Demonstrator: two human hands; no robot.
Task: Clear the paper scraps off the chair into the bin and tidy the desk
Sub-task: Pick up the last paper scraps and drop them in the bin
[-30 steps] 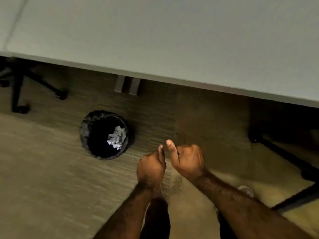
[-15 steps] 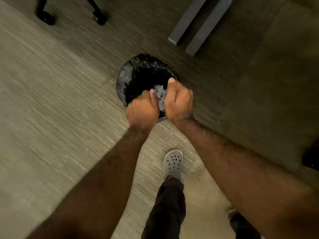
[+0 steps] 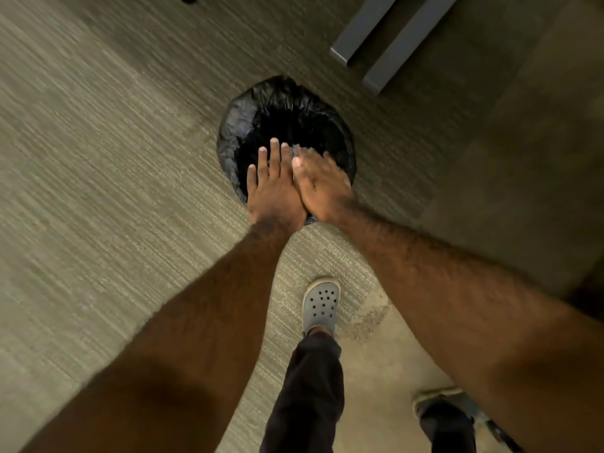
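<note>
A round bin [image 3: 258, 106] lined with a black bag stands on the carpet in the middle of the view. Both hands hover over its near half, side by side and touching. My left hand [image 3: 273, 188] is flat, palm down, fingers spread. My right hand [image 3: 322, 183] is blurred, fingers extended over the opening. A pale bit of paper scrap [image 3: 296, 148] shows between the fingertips above the bin's dark inside. The rest of the bin's contents are hidden by my hands.
Two grey desk legs [image 3: 385, 44] stand just beyond the bin at the upper right. My own feet in grey clogs [image 3: 320, 304] are on the carpet close in front of the bin. Open carpet [image 3: 98, 158] lies to the left.
I moved from beside the desk to right over the bin. Both fists, closed before, have opened flat above the bin's mouth.
</note>
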